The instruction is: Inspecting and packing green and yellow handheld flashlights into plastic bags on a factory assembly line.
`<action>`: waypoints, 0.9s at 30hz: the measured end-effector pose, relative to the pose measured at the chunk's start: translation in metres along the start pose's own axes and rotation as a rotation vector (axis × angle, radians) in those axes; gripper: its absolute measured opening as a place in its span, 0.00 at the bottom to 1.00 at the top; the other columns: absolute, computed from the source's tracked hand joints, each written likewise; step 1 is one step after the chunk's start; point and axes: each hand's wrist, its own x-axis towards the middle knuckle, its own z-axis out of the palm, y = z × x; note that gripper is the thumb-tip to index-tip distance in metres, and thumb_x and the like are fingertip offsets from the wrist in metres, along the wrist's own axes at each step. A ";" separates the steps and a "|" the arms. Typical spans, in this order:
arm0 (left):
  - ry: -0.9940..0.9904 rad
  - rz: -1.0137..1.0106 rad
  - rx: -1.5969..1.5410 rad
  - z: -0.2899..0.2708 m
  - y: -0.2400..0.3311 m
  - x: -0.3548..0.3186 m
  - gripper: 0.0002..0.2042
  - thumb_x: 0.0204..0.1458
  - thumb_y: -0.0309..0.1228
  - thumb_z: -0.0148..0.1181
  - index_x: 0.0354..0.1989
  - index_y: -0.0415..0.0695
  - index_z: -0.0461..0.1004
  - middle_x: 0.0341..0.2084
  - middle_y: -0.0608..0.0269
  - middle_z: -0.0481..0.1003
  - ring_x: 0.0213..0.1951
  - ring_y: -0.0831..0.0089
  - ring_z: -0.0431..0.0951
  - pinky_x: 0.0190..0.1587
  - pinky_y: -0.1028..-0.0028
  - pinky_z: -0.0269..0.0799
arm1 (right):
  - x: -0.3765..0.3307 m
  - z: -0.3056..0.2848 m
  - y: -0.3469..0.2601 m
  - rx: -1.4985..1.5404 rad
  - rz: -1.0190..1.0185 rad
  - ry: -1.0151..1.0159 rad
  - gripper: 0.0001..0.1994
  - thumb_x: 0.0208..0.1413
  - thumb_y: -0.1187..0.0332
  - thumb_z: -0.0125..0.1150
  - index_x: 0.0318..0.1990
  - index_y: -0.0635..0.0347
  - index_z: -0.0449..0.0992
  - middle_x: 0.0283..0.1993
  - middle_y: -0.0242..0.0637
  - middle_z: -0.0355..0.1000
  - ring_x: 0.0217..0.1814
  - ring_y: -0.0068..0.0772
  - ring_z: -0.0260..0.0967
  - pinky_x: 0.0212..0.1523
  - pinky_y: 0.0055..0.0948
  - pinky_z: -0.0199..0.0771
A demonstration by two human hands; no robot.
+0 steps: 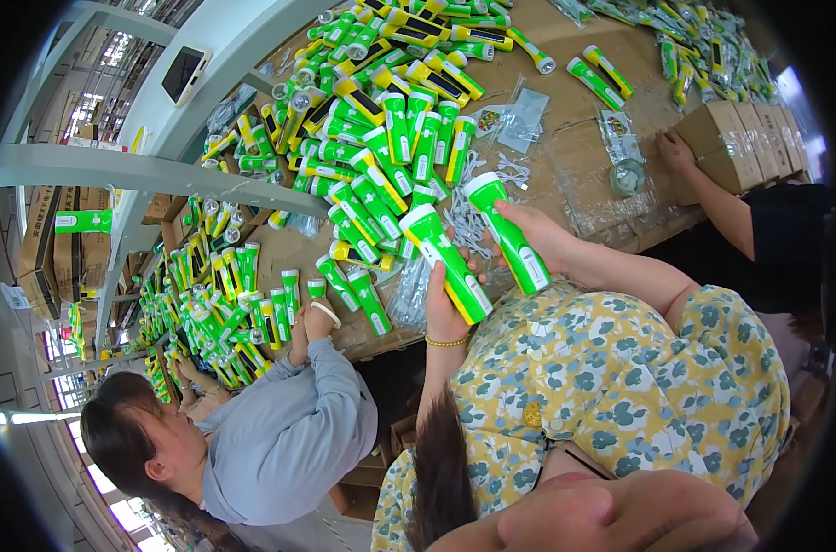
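My left hand (446,311), with a gold bracelet on its wrist, grips a green and yellow flashlight (447,258) by the lower body, white head pointing up and left. My right hand (545,232) holds a second green flashlight (512,235) beside it, tilted the same way. Both flashlights hang just above the near edge of the brown table (565,74). Under them lie white cords (468,225) and clear plastic bags (409,294).
A large heap of green and yellow flashlights (381,120) covers the table's far and left parts. A person in a grey-blue top (289,432) reaches in at the left. At the right another person's hand (677,152) rests on small cardboard boxes (744,138).
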 end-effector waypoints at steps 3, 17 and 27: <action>-0.002 -0.004 -0.003 0.000 0.000 0.000 0.27 0.58 0.43 0.44 0.64 0.44 0.51 0.38 0.63 0.66 0.38 0.73 0.66 0.41 0.68 0.67 | -0.002 0.002 -0.001 -0.023 -0.022 -0.027 0.19 0.60 0.50 0.47 0.42 0.58 0.67 0.33 0.34 0.70 0.27 0.26 0.68 0.28 0.29 0.73; 0.073 0.054 -0.059 -0.003 -0.003 0.001 0.23 0.60 0.47 0.40 0.57 0.45 0.59 0.35 0.65 0.68 0.38 0.73 0.68 0.41 0.69 0.67 | 0.004 0.003 0.007 0.107 -0.009 -0.147 0.18 0.63 0.59 0.39 0.55 0.57 0.62 0.50 0.35 0.65 0.47 0.29 0.64 0.48 0.33 0.68; 0.096 0.004 -0.042 0.000 -0.007 -0.002 0.23 0.62 0.45 0.34 0.53 0.38 0.63 0.46 0.55 0.71 0.48 0.64 0.71 0.51 0.62 0.68 | -0.002 0.002 0.015 -0.119 -0.189 -0.093 0.23 0.60 0.67 0.48 0.61 0.63 0.55 0.53 0.37 0.63 0.54 0.26 0.60 0.54 0.26 0.62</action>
